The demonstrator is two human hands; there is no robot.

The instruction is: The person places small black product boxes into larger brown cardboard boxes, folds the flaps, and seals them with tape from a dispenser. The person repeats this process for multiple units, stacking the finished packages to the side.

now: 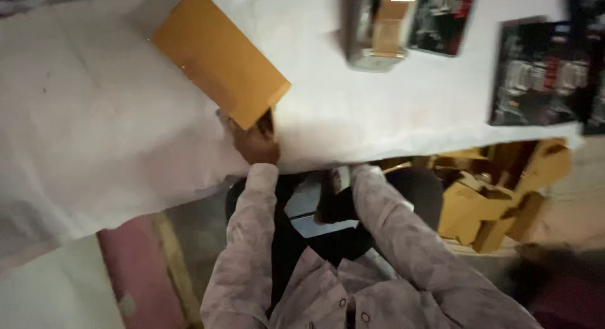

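Over the white table (113, 127), left hand (255, 143) fingers pinch a brown envelope (217, 55); right hand's grip unseen.

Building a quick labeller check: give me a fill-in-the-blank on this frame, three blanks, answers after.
1. The left hand holds a flat envelope coloured ____.
2. The envelope lies over a table covering coloured ____.
3. The right hand is ____ the table edge, its fingers unclear.

Missing words: brown; white; below
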